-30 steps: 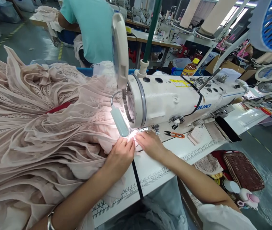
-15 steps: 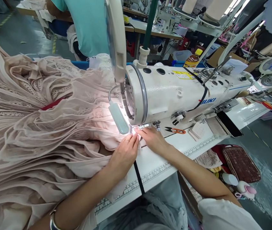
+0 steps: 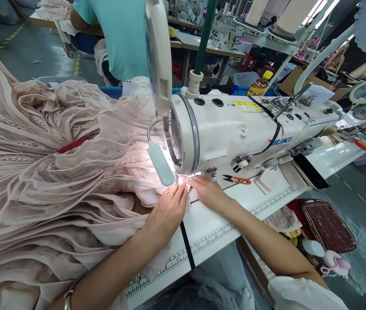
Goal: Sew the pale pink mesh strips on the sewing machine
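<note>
A white sewing machine (image 3: 221, 129) stands over a pale pink fabric (image 3: 144, 181), which runs left into a large ruffled heap. My left hand (image 3: 168, 209), with a ring on one finger, presses its closed fingertips on the fabric just in front of the needle area. Close beside it, my right hand (image 3: 210, 193) has its fingers together on the same fabric, its fingertips under the machine head. A small lamp (image 3: 161, 163) lights the spot from the left. The needle itself and the fabric edge between the fingertips are mostly hidden.
Orange-handled thread snips (image 3: 237, 179) lie right of my right hand. Beyond them are small pale cloth pieces (image 3: 268, 180) and a black tray (image 3: 310, 172). A measuring scale runs along the table's front edge (image 3: 212, 237). A person in a turquoise shirt (image 3: 121, 38) sits behind.
The view has shifted slightly, so the whole scene sits a little lower and to the right. Both hands stay at the fabric by the needle area, with almost no movement against the machine.
</note>
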Demonstrator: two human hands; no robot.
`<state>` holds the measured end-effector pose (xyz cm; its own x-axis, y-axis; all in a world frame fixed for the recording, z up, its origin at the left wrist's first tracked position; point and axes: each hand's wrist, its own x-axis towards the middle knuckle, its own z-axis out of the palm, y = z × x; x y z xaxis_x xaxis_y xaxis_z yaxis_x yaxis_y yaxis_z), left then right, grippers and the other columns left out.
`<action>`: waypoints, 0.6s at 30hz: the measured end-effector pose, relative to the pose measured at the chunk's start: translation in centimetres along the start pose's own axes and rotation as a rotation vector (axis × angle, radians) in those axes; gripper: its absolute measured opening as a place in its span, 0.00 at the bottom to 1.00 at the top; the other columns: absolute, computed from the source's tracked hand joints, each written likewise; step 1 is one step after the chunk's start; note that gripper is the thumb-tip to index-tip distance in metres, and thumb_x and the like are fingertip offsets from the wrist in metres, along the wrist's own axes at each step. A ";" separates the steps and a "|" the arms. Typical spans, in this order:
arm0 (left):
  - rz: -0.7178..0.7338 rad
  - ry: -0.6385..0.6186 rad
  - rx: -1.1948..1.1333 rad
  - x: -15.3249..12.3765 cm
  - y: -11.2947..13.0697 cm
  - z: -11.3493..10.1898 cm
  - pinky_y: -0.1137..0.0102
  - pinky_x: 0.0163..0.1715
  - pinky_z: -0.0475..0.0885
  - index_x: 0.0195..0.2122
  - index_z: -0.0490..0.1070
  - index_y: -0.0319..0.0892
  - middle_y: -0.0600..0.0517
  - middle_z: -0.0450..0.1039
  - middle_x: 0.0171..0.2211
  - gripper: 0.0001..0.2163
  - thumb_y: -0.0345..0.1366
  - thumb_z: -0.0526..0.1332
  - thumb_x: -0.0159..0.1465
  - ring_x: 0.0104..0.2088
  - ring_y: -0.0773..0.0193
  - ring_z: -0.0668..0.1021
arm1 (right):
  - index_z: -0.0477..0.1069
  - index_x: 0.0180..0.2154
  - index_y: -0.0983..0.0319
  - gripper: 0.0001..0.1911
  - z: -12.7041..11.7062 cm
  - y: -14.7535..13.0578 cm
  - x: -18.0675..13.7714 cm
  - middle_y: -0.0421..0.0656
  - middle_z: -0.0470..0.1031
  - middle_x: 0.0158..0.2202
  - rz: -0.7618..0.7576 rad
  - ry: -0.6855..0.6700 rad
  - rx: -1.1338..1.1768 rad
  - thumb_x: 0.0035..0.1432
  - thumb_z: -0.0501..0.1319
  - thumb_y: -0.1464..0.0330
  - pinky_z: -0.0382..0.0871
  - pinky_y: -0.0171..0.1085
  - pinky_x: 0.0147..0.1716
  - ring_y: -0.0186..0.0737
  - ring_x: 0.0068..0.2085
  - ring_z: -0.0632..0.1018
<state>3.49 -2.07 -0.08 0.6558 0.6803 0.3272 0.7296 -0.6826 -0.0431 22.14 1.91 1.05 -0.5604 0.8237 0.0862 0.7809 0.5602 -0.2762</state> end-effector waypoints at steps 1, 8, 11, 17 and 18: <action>-0.007 0.005 -0.017 -0.1 0.0 0.2 0.56 0.54 0.71 0.59 0.65 0.30 0.36 0.73 0.55 0.21 0.22 0.44 0.67 0.55 0.52 0.75 | 0.71 0.57 0.56 0.26 0.0 0.0 0.1 0.44 0.77 0.51 0.004 0.003 0.003 0.64 0.49 0.80 0.66 0.41 0.53 0.41 0.51 0.76; -0.058 0.079 -0.035 -0.3 0.2 1.7 0.53 0.56 0.70 0.60 0.65 0.30 0.35 0.73 0.55 0.21 0.22 0.44 0.68 0.56 0.51 0.75 | 0.72 0.55 0.56 0.22 -0.2 -0.4 0.5 0.44 0.78 0.46 0.046 -0.026 -0.003 0.66 0.50 0.77 0.65 0.43 0.53 0.43 0.47 0.76; -0.041 0.098 -0.007 -0.1 0.0 1.6 0.54 0.55 0.70 0.57 0.66 0.28 0.34 0.74 0.53 0.20 0.22 0.44 0.68 0.55 0.50 0.75 | 0.72 0.54 0.57 0.21 -0.6 -0.5 0.5 0.45 0.78 0.46 0.061 -0.043 -0.019 0.66 0.49 0.77 0.64 0.44 0.54 0.43 0.47 0.76; -0.058 0.143 0.047 0.0 0.0 1.7 0.57 0.53 0.71 0.55 0.68 0.27 0.35 0.75 0.52 0.19 0.21 0.45 0.68 0.54 0.51 0.76 | 0.72 0.51 0.59 0.20 -1.0 -0.8 0.8 0.46 0.78 0.44 0.076 -0.113 -0.007 0.67 0.47 0.77 0.68 0.43 0.48 0.44 0.45 0.76; -0.066 0.140 0.047 0.0 -0.1 1.7 0.57 0.53 0.71 0.55 0.68 0.27 0.35 0.75 0.53 0.19 0.21 0.45 0.68 0.55 0.51 0.75 | 0.72 0.51 0.59 0.20 -1.1 -0.9 0.8 0.46 0.78 0.43 0.081 -0.120 -0.007 0.67 0.47 0.77 0.68 0.42 0.46 0.44 0.45 0.76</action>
<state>3.78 -1.57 -1.72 0.5751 0.6769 0.4595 0.7805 -0.6222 -0.0604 21.31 2.19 2.42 -0.5240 0.8502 -0.0509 0.8266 0.4932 -0.2710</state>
